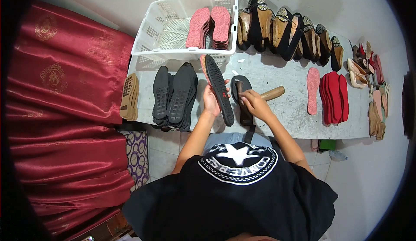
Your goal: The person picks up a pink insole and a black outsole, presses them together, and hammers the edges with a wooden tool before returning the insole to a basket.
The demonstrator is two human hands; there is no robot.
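left hand (211,100) grips a long ridged black rubber sole (219,90) tilted on edge; right hand (253,103) is clenched around a hammer (260,97) with a rounded wooden handle.

Left hand (211,100) holds black sole (219,89) on edge, just below white basket (149,37). Right hand (255,103) grips wooden-handled hammer (271,94) right of sole. Black sole stack (175,95) below basket.
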